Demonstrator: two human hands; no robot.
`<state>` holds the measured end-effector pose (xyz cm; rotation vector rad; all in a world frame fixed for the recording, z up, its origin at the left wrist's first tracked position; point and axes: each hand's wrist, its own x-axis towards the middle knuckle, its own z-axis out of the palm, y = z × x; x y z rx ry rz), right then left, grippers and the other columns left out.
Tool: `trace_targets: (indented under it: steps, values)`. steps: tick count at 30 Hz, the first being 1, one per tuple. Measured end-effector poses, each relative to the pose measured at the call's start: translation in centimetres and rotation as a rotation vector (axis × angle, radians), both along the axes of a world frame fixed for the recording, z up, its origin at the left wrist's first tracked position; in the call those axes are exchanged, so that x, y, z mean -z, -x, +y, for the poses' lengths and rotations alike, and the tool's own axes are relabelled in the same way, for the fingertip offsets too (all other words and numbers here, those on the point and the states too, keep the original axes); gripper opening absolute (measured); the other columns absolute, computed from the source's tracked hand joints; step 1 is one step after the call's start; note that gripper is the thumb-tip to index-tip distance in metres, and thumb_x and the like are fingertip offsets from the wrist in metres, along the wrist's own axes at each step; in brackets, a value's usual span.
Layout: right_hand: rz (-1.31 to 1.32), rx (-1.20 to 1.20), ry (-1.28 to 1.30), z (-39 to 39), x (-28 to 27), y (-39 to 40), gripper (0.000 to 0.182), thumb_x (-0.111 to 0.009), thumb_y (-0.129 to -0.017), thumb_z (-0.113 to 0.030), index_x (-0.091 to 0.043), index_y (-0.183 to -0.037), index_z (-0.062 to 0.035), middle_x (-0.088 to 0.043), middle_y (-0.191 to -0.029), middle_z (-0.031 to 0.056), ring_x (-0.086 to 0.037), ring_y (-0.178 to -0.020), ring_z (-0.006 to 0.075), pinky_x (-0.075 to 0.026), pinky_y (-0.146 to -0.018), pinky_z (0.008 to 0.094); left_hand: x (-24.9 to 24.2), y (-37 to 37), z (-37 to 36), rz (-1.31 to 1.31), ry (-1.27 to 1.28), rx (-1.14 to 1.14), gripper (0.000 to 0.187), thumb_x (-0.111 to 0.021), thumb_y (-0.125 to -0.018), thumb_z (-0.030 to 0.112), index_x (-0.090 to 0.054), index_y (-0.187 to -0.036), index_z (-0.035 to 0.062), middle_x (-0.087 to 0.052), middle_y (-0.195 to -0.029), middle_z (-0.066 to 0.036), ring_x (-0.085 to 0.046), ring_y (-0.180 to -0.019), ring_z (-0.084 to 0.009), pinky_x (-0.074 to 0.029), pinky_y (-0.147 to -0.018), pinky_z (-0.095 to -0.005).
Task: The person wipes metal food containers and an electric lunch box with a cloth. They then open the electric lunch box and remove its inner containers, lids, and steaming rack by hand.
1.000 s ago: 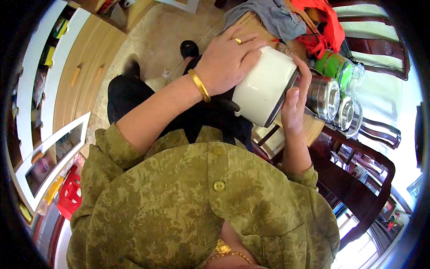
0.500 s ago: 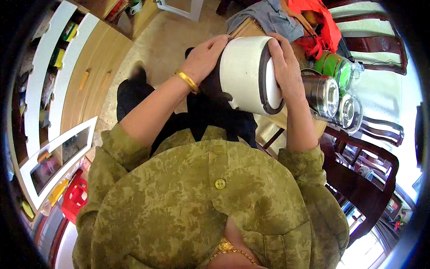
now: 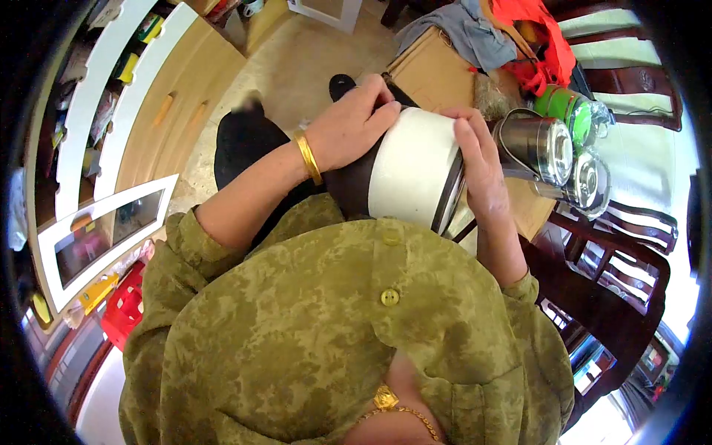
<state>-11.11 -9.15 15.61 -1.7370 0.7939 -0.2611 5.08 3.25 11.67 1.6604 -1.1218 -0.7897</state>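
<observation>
A thick white cylinder (image 3: 411, 167) with dark brown ends lies on its side close to my body, above my lap. It looks like a small household appliance, but I cannot make out its kind. At its brown left end, my left hand (image 3: 352, 126) presses with curled fingers, thumb against the white edge. My right hand (image 3: 482, 167) grips the other end by its dark rim, fingers over the top. The cylinder's underside and the left fingertips are hidden.
To the right, a wooden table (image 3: 430, 70) bears a grey cloth (image 3: 456, 33), a red bag (image 3: 545, 37), a steel pot (image 3: 534, 148) and green containers (image 3: 567, 111). Dark wooden chairs (image 3: 601, 297) stand beyond. On the left is a cabinet (image 3: 163, 111) with an open glass door (image 3: 104, 237).
The white cylinder has come nearer my body, with both hands on it. My left fingers have curled more. The surroundings have shifted slightly right in view.
</observation>
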Motion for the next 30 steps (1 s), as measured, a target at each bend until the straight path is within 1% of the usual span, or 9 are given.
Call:
trace_targets:
  steps: [5,7,12,17,20,24,26,28,30]
  values:
    - [-0.103,0.050,-0.123,1.0,0.5,0.7,0.029,-0.049,-0.083,-0.023,-0.056,-0.101,-0.0013,-0.054,-0.093,0.0102,-0.048,-0.090,0.0182,-0.037,-0.082,0.0284,-0.1,1.1,0.0,-0.017,-0.027,0.085,0.034,-0.035,-0.092,0.025,-0.053,-0.108,0.0003,-0.057,-0.103,-0.016,-0.053,-0.098,-0.0254,-0.039,-0.088,-0.0319]
    - [-0.086,0.071,0.055,1.5,0.7,1.1,0.027,-0.049,-0.080,-0.021,-0.059,-0.097,-0.0027,-0.052,-0.090,0.0109,-0.046,-0.092,0.0214,-0.034,-0.085,0.0312,0.8,1.4,-0.3,-0.103,0.095,0.056,0.039,-0.029,-0.090,0.025,-0.058,-0.103,0.0017,-0.060,-0.103,-0.017,-0.055,-0.096,-0.0333,-0.042,-0.084,-0.0376]
    - [-0.140,0.041,0.238,1.9,1.1,1.8,0.027,-0.047,-0.079,-0.021,-0.060,-0.094,-0.0038,-0.050,-0.087,0.0123,-0.044,-0.088,0.0250,-0.033,-0.083,0.0340,0.5,1.6,-0.5,-0.134,0.029,0.093,0.039,-0.027,-0.090,0.023,-0.058,-0.103,0.0040,-0.061,-0.101,-0.015,-0.055,-0.096,-0.0315,-0.042,-0.084,-0.0379]
    - [-0.141,0.022,0.359,1.9,1.4,2.2,0.026,-0.047,-0.079,-0.021,-0.059,-0.093,-0.0044,-0.050,-0.087,0.0129,-0.044,-0.086,0.0257,-0.033,-0.082,0.0352,0.3,1.6,-0.6,-0.147,-0.061,0.157,0.040,-0.025,-0.094,0.022,-0.057,-0.108,0.0011,-0.059,-0.106,-0.015,-0.054,-0.101,-0.0262,-0.039,-0.090,-0.0315]
    - [-0.141,0.009,0.410,1.9,1.3,2.4,0.025,-0.048,-0.079,-0.020,-0.059,-0.095,-0.0046,-0.051,-0.087,0.0134,-0.044,-0.086,0.0264,-0.033,-0.082,0.0352,0.6,1.9,-0.7,-0.252,-0.011,0.137,0.036,-0.027,-0.090,0.020,-0.058,-0.103,0.0047,-0.060,-0.102,-0.015,-0.055,-0.097,-0.0306,-0.042,-0.084,-0.0378]
    - [-0.131,-0.016,0.425,2.3,0.6,2.5,0.025,-0.049,-0.079,-0.021,-0.058,-0.096,-0.0042,-0.051,-0.087,0.0143,-0.044,-0.088,0.0268,-0.033,-0.083,0.0354,0.1,1.9,-0.6,-0.167,0.014,0.146,0.035,-0.028,-0.090,0.019,-0.057,-0.102,0.0036,-0.059,-0.103,-0.015,-0.055,-0.097,-0.0305,-0.042,-0.085,-0.0376]
    - [-0.133,0.002,0.428,2.1,0.5,2.3,0.024,-0.049,-0.079,-0.020,-0.059,-0.095,-0.0041,-0.052,-0.089,0.0150,-0.045,-0.090,0.0274,-0.032,-0.085,0.0354,-0.2,1.7,-0.5,-0.217,0.005,0.149,0.039,-0.027,-0.093,0.023,-0.056,-0.110,0.0015,-0.058,-0.108,-0.015,-0.054,-0.101,-0.0273,-0.039,-0.090,-0.0324]
    - [-0.090,-0.008,0.386,1.0,1.2,2.5,0.033,-0.049,-0.083,-0.029,-0.056,-0.103,-0.0028,-0.054,-0.093,0.0148,-0.046,-0.094,0.0273,-0.034,-0.084,0.0361,-0.7,2.0,-0.3,-0.194,0.002,0.103,0.038,-0.028,-0.093,0.022,-0.055,-0.109,0.0013,-0.058,-0.108,-0.015,-0.054,-0.101,-0.0283,-0.040,-0.090,-0.0330]
    - [-0.002,0.134,0.117,0.4,1.6,2.6,0.053,-0.051,-0.083,-0.043,-0.048,-0.116,-0.0021,-0.053,-0.105,0.0143,-0.046,-0.100,0.0256,-0.035,-0.086,0.0356,-1.5,2.7,-0.2,-0.172,-0.003,0.063,0.037,-0.029,-0.092,0.021,-0.055,-0.109,0.0011,-0.058,-0.108,-0.015,-0.054,-0.101,-0.0292,-0.040,-0.089,-0.0336]
